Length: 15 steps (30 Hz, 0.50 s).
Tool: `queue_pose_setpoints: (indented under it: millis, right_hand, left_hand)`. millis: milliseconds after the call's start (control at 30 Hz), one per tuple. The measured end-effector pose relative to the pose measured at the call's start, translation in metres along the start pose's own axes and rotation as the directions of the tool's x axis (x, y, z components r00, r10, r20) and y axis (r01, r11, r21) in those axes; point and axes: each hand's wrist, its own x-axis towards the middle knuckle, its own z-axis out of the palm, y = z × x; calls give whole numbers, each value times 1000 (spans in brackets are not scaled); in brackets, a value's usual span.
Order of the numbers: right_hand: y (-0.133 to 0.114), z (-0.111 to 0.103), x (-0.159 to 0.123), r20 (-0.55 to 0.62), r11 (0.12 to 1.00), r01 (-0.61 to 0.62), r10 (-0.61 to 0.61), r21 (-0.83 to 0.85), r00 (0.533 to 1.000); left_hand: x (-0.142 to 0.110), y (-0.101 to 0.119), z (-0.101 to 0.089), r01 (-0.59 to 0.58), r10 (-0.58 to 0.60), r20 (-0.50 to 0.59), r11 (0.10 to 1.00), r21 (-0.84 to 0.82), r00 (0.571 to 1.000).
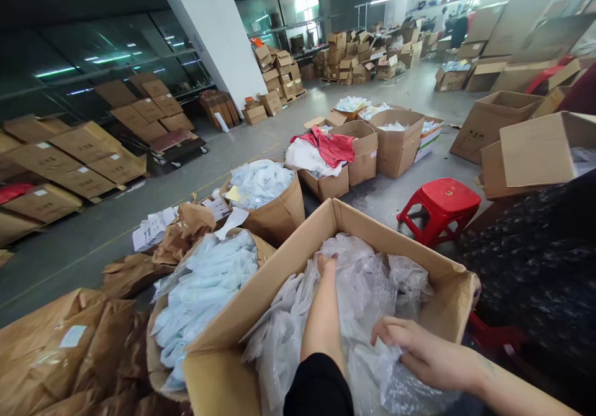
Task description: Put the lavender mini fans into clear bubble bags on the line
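An open cardboard box (279,273) in front of me holds a heap of clear, crinkled plastic bags (358,279). My left hand (327,263), beyond a short black sleeve, reaches down among the bags near the box's far left wall. Its fingers are mostly hidden by the plastic and the angle. At the near right, my right hand (416,349) has its fingers curled on a clear bubble-wrap bag (407,385), which hangs below the palm. The bags look filmy and overlap, so any contents cannot be made out.
Left of the box stand two brown sacks (161,341) (274,217) of pale blue wrapped pieces. A red stool (440,208) is beyond the right wall. A person in dark patterned clothing (535,279) is close at my right. More cartons (400,143) stand ahead.
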Motion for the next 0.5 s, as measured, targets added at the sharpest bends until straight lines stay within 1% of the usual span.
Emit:
queue_pose_setpoints:
  millis: [33, 67, 100, 133, 167, 200, 233, 267, 300, 333, 367, 400, 433, 467, 500]
  right_hand:
    - [3, 2, -3, -43, 998, -46, 48, 47, 998]
    - [8, 2, -6, -106, 986, -97, 112, 133, 988]
    - [14, 2, -9, -177, 955, -139, 190, 263, 966]
    - [22, 1, -12, -233, 890, -163, 282, 425, 931]
    - [29, -1, -14, -264, 789, -161, 380, 593, 887]
    - [35, -3, -14, -266, 663, -137, 469, 736, 842]
    - [39, -5, -13, -247, 534, -100, 540, 840, 804]
    - [42, -7, -11, -223, 422, -59, 587, 905, 778]
    - [41, -9, -8, -203, 336, -18, 610, 942, 766]
    - [39, -10, -4, -184, 268, 16, 617, 963, 765]
    - [35, -11, -1, -161, 209, 38, 615, 977, 772]
    - [31, -11, 2, -121, 151, 36, 608, 988, 785]
    - [26, -11, 4, -63, 94, 8, 597, 996, 800]
    - [22, -11, 5, 4, 44, -36, 581, 998, 814]
    - [19, -11, 5, 61, 7, -79, 565, 997, 823]
  left_hand:
    - [2, -1, 6, 18, -18, -1, 999, -27, 1000]
    - [2, -2, 9, 26, -26, 1, 998, -60, 1000]
    - [0, -2, 9, 22, -22, 3, 995, -99, 1000]
    - [-4, -1, 6, 6, -6, 6, 990, -144, 1000]
    - [-10, 1, 0, -17, 19, 8, 981, -194, 1000]
    - [-17, 5, -8, -42, 45, 10, 969, -243, 999]
    - [-28, 11, -17, -67, 72, 8, 956, -285, 997]
    - [-41, 17, -27, -84, 95, 17, 934, -346, 995]
    - [-57, 24, -37, -84, 116, 47, 896, -435, 992]
    - [-76, 30, -47, -65, 137, 96, 840, -539, 986]
    - [-96, 35, -55, -19, 165, 163, 755, -656, 973]
    - [-118, 38, -63, 42, 202, 234, 665, -745, 951]
    - [-140, 39, -69, 98, 236, 293, 601, -794, 927]
    - [-161, 37, -74, 141, 259, 347, 581, -801, 901]
    - [-181, 33, -78, 165, 266, 395, 608, -777, 879]
